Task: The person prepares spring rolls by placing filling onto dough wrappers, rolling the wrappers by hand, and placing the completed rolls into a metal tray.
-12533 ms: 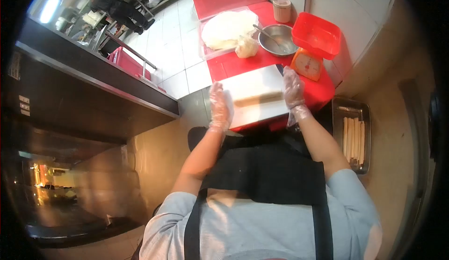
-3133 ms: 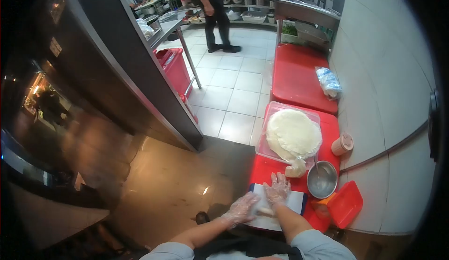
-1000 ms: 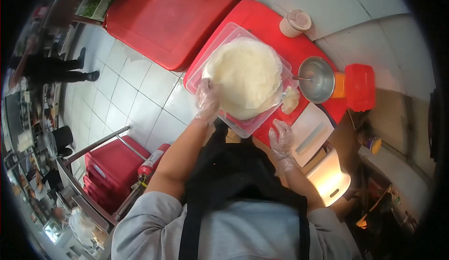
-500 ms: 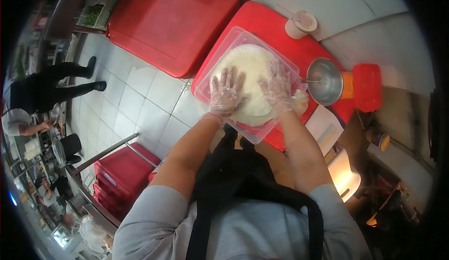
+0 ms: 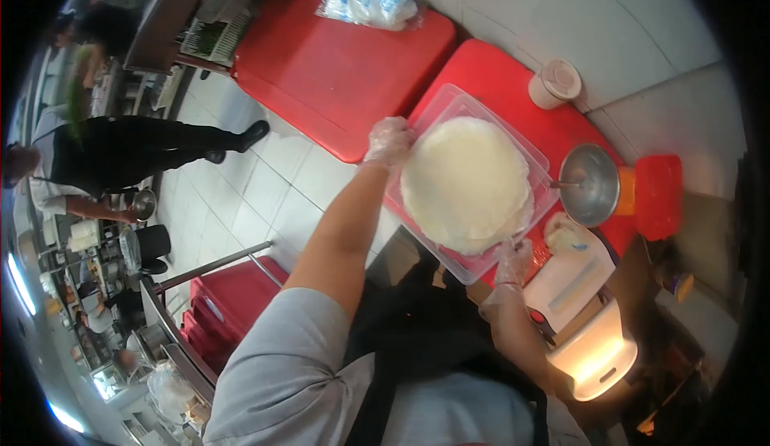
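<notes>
A stack of thin, pale round sheets (image 5: 465,185) lies in a clear plastic tray (image 5: 461,272) on a red lid. My left hand (image 5: 391,139), in a see-through glove, is closed around the tray's left edge. At the near right side, my gloved right hand (image 5: 513,261) grips the tray's rim, with its fingers partly hidden. Just right of the tray stands a metal bowl (image 5: 589,185), a utensil handle sticking out over its rim. A crumpled pale bundle (image 5: 565,233) lies beside my right hand.
Behind the tray stands a lidded beige container (image 5: 554,84). Left of it, another red lid (image 5: 345,61) carries a plastic bag of white-and-blue items (image 5: 369,3). An orange-red container (image 5: 658,197) is at the right. A person in black trousers (image 5: 152,145) holds a bowl at far left.
Both hands have left the top of the pale stack and moved to the tray's edges, left hand to the left side, right hand to the near right. The view has shifted.
</notes>
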Available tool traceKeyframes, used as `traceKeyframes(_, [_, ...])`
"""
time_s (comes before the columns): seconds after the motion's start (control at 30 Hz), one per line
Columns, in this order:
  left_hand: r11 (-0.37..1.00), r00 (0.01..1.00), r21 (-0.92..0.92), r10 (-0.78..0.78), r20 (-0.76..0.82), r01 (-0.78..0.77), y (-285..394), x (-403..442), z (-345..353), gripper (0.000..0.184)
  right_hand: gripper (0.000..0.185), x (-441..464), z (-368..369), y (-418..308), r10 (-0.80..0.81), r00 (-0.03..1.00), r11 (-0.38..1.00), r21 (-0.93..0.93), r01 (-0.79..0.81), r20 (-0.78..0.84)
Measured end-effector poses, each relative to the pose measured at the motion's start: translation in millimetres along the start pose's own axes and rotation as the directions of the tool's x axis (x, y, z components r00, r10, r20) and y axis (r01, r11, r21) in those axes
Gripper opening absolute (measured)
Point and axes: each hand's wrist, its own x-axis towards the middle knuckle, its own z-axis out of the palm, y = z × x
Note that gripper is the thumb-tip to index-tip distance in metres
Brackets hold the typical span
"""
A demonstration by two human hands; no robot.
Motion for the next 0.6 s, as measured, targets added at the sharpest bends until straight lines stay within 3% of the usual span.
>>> traceKeyframes(0.03, [0.856, 0.912, 0.321, 0.404, 0.072, -0.405, -19.5, 5.4, 8.7, 0.02, 0.016, 12.5, -2.4, 21.7, -0.091, 0.995, 0.977, 0.196, 0.083, 0.032])
traceKeyframes(0.07, [0.916, 0.954, 0.267, 0.292, 0.07, -0.3, -10.9, 6.2, 4.2, 0.02, 0.015, 18.6, -1.2, 30.2, -0.188, 0.982, 0.977, 0.108, 0.185, 0.017])
traceKeyframes(0.1, [0.958, 0.981, 0.256, 0.086, 0.175, -0.129, 0.9, 7.2, -3.1, 0.022, 0.017, 14.8, -1.8, 21.0, -0.144, 0.987, 0.974, 0.187, 0.13, 0.066])
traceKeyframes(0.13, [0.935, 0.978, 0.293, 0.168, 0.126, -0.199, 5.9, -2.7, -10.2, 0.024, 0.019, 9.8, 0.3, 11.7, -0.14, 0.987, 0.962, 0.248, 0.117, 0.075])
traceKeyframes(0.2, [0.993, 1.0, 0.12, -0.015, 0.013, 0.013, 11.8, -6.3, -8.3, 0.021, 0.023, 5.4, -2.5, 1.5, -0.084, 0.99, 0.977, 0.202, 0.061, 0.11])
traceKeyframes(0.27, [0.987, 0.995, 0.13, -0.097, 0.019, 0.094, 7.4, -7.4, -12.1, 0.023, 0.029, -3.4, -13.9, 6.4, -0.077, 0.988, 0.966, 0.256, 0.04, 0.137])
traceKeyframes(0.37, [0.947, 0.946, -0.011, -0.32, -0.048, 0.32, -29.0, -8.2, -4.4, 0.031, 0.042, -12.6, -36.9, 18.5, -0.072, 0.987, 0.961, 0.277, 0.03, 0.142])
traceKeyframes(0.43, [0.915, 0.933, -0.195, -0.361, -0.011, 0.352, -46.8, -24.3, -9.7, 0.039, 0.055, -12.0, -54.0, 41.5, -0.125, 0.98, 0.945, 0.319, 0.069, 0.157])
traceKeyframes(0.47, [0.894, 0.948, -0.316, -0.31, 0.072, 0.317, -64.5, -26.8, -3.7, 0.045, 0.056, -18.8, -54.2, 40.4, -0.149, 0.979, 0.932, 0.351, 0.093, 0.136])
traceKeyframes(0.5, [0.934, 0.956, -0.237, -0.224, 0.189, 0.266, -76.4, -30.1, -10.0, 0.044, 0.058, -28.3, -47.0, 28.2, -0.177, 0.979, 0.915, 0.383, 0.127, 0.098])
traceKeyframes(0.53, [0.915, 0.963, -0.321, -0.186, 0.196, 0.243, -100.9, -30.9, -1.0, 0.038, 0.06, -32.2, -48.6, 21.5, -0.208, 0.977, 0.896, 0.411, 0.168, 0.056])
traceKeyframes(0.57, [0.851, 0.992, -0.509, -0.104, 0.075, 0.128, -123.6, -32.2, -1.4, 0.029, 0.062, -17.4, -56.2, 47.9, -0.274, 0.96, 0.912, 0.333, 0.241, 0.056])
traceKeyframes(0.6, [0.846, 0.989, -0.513, -0.139, 0.054, 0.146, -156.3, -25.0, -13.0, 0.023, 0.06, -21.6, -62.8, 48.5, -0.25, 0.966, 0.937, 0.266, 0.226, 0.06])
